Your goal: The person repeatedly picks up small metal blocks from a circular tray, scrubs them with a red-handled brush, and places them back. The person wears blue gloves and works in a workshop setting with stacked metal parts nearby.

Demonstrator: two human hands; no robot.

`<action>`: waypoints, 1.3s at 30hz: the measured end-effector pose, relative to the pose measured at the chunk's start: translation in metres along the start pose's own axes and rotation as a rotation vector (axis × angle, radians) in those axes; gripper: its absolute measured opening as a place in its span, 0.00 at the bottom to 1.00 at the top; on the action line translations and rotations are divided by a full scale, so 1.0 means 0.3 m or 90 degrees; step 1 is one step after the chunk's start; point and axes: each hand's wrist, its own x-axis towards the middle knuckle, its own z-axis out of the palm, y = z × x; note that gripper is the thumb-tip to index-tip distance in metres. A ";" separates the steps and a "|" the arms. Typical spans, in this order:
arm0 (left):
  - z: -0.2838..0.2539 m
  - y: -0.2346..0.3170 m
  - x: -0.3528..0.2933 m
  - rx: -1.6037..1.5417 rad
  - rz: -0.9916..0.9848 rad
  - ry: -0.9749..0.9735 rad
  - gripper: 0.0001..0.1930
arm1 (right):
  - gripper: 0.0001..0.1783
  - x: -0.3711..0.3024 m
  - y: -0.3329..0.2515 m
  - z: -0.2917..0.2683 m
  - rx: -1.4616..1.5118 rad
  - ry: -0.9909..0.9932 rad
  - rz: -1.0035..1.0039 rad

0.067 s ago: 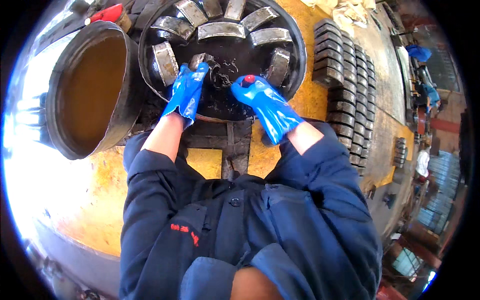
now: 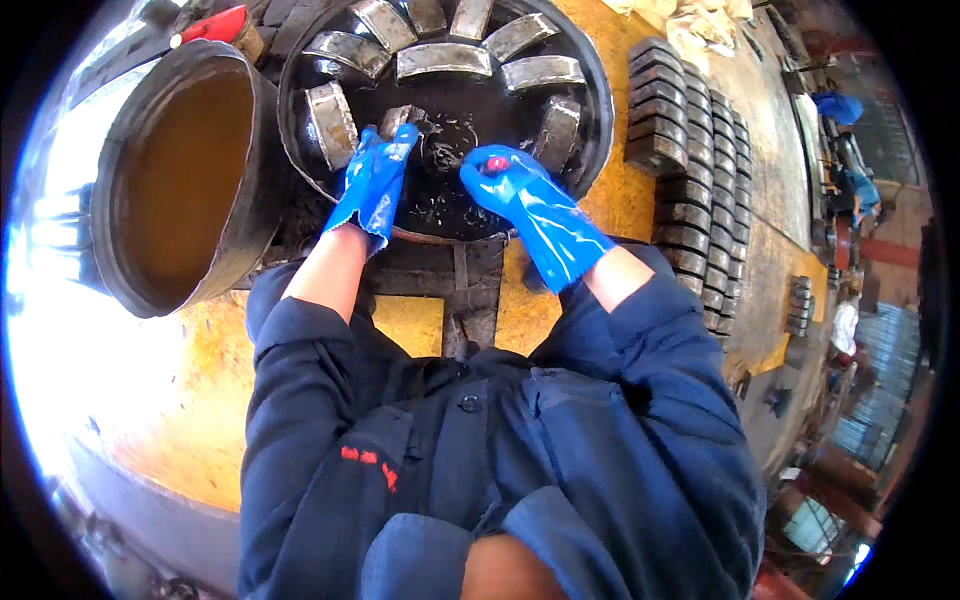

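Both my hands wear long blue rubber gloves over a round, dark metal tub. My left hand grips the near end of a curved metal block, which is mostly hidden by the glove and dark liquid. To its right, my right hand is closed around a red-ended handle; the tool's working end cannot be made out. Between the hands, the liquid's surface is rippled and glinting. Several similar curved metal blocks lie around the tub's inside.
A tilted metal bucket of brownish liquid stands at the left, a red object behind it. Stacked rows of dark curved blocks line the right side on yellow boarding. Pale cloth lies beyond them.
My right hand has turned slightly, and less of the handle's red end shows. The ripples between my hands have shifted. My left hand holds about the same place.
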 end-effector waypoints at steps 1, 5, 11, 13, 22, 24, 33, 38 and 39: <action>-0.008 -0.009 0.001 0.004 -0.007 0.006 0.52 | 0.11 -0.021 -0.015 0.010 -0.001 0.164 -0.264; -0.018 -0.013 -0.004 -0.012 0.003 -0.007 0.55 | 0.12 0.064 -0.046 -0.060 -0.159 0.095 -0.604; 0.002 -0.046 0.020 0.020 -0.010 0.015 0.54 | 0.20 0.187 -0.086 -0.096 -0.334 0.072 -0.653; 0.003 -0.046 0.025 0.038 -0.011 0.022 0.54 | 0.19 0.197 -0.064 -0.070 -0.300 0.138 -0.627; -0.015 -0.019 0.014 0.040 -0.008 0.003 0.52 | 0.23 0.157 -0.027 -0.070 0.300 -0.032 0.013; -0.008 -0.045 0.034 0.053 -0.015 0.007 0.52 | 0.23 0.145 -0.033 -0.073 0.422 -0.063 0.060; 0.010 -0.012 0.030 0.090 -0.030 0.012 0.52 | 0.24 0.211 0.028 -0.044 0.955 -0.043 0.305; 0.005 -0.006 0.017 0.109 -0.015 0.010 0.51 | 0.24 0.240 0.036 -0.015 1.047 -0.027 0.370; 0.012 -0.020 0.027 0.098 -0.018 0.017 0.51 | 0.25 0.242 0.040 -0.016 1.037 -0.028 0.377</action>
